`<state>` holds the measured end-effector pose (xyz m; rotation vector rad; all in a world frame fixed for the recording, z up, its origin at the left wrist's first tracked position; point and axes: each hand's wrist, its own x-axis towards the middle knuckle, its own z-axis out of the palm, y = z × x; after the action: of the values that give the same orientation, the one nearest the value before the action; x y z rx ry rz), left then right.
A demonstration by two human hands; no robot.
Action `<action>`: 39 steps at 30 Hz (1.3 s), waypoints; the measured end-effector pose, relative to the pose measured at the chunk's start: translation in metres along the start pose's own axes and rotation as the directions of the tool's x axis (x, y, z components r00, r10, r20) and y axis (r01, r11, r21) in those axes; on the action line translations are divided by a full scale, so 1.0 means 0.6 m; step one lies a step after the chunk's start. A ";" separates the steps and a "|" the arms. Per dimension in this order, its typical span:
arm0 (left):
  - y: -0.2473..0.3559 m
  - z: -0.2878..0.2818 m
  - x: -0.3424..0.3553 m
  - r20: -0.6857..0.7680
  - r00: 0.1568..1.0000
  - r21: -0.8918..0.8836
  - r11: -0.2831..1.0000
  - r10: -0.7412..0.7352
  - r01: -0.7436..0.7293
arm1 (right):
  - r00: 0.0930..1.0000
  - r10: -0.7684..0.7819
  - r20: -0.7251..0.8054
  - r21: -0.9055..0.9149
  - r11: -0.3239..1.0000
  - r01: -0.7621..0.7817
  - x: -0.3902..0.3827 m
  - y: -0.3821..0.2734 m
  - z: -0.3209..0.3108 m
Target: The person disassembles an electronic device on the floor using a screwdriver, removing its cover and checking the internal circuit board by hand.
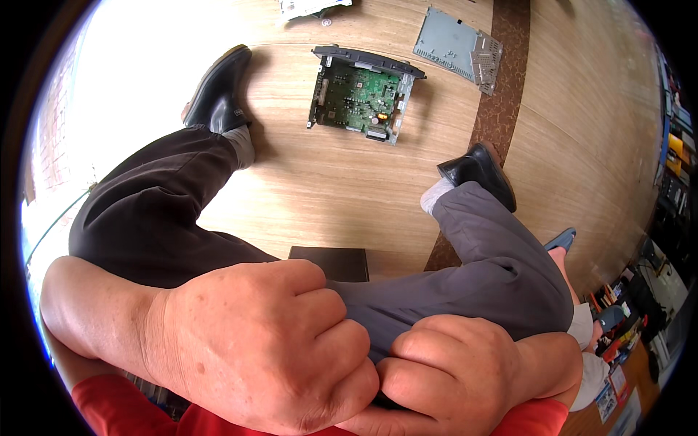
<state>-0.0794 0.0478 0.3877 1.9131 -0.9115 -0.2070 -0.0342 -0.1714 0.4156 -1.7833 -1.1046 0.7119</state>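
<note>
My left hand [269, 341] and my right hand [451, 370] are both closed, held knuckle to knuckle close in front of my body. Their fingers are curled under, so whatever they grip, if anything, is hidden. Beyond them on the floor lies an opened electronic unit [363, 98], a metal frame with a green circuit board inside and a dark front panel along its far side. Neither hand touches it. A flat black box [331, 263] shows partly between my legs, just past my left knuckles.
A grey metal cover plate [447, 43] lies at the far right of the unit, with a perforated metal piece [486, 62] at its edge. Another part [309, 7] is cut off at the top. My shoes flank the unit. A person's slippered foot [561, 240] and cluttered shelves [676, 189] are at right.
</note>
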 end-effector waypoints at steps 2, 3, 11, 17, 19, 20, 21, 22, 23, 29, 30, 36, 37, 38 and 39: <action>-0.001 0.003 -0.003 0.003 1.000 0.000 1.000 0.004 -0.004 | 1.000 0.004 -0.001 -0.004 1.000 -0.004 -0.001 0.001 0.000; -0.002 0.008 -0.010 -0.012 1.000 -0.015 1.000 -0.001 0.000 | 1.000 0.002 -0.007 -0.002 1.000 -0.002 -0.002 0.002 0.000; 0.003 0.010 -0.017 -0.023 1.000 -0.021 1.000 -0.020 0.019 | 1.000 -0.013 0.019 -0.002 1.000 0.013 -0.004 0.008 0.002; 0.003 0.009 -0.017 -0.013 1.000 -0.013 1.000 -0.024 0.024 | 1.000 -0.017 0.023 0.010 1.000 0.017 0.002 0.002 -0.003; 0.003 0.011 -0.018 -0.017 1.000 -0.011 1.000 -0.025 0.025 | 1.000 0.002 0.027 -0.006 1.000 -0.002 0.001 0.000 -0.003; 0.003 0.011 -0.018 -0.017 1.000 -0.011 1.000 -0.024 0.024 | 1.000 0.003 0.026 -0.007 1.000 -0.002 -0.005 0.008 0.003; 0.003 0.011 -0.018 -0.019 1.000 -0.017 1.000 -0.025 0.025 | 0.988 -0.153 -0.018 -0.036 0.988 0.153 -0.017 0.022 0.014; 0.003 0.009 -0.016 -0.021 0.999 -0.022 0.999 -0.029 0.028 | 0.972 -0.231 -0.036 -0.050 0.972 0.230 -0.020 0.027 0.018; 0.003 0.006 -0.012 -0.021 0.999 -0.022 0.999 -0.030 0.029 | 0.950 -0.308 -0.055 -0.068 0.950 0.304 -0.023 0.031 0.021; 0.002 -0.001 -0.002 -0.004 1.000 0.007 1.000 -0.013 0.013 | 0.945 -0.322 -0.060 -0.073 0.945 0.317 -0.021 0.033 0.020; 0.002 -0.001 -0.002 -0.002 1.000 0.010 1.000 -0.011 0.011 | 0.944 -0.323 -0.061 -0.074 0.945 0.319 -0.020 0.032 0.020; 0.001 0.000 -0.005 0.008 1.000 0.020 1.000 -0.010 0.010 | 0.941 -0.335 -0.054 -0.101 0.939 0.329 -0.017 0.032 0.017; 0.002 0.002 -0.006 -0.001 1.000 0.032 0.999 -0.013 0.013 | 0.939 -0.340 -0.054 -0.104 0.937 0.334 -0.017 0.032 0.017; 0.002 0.003 -0.007 -0.002 1.000 0.033 0.999 -0.012 0.012 | 0.937 -0.345 -0.054 -0.108 0.935 0.338 -0.017 0.032 0.017; 0.002 0.004 -0.008 -0.002 1.000 0.035 0.999 -0.012 0.012 | 0.937 -0.346 -0.055 -0.105 0.935 0.339 -0.018 0.033 0.018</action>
<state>-0.0842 0.0491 0.3863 1.9513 -0.9086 -0.1973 -0.0401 -0.1808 0.3930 -1.6200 -1.3747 0.3857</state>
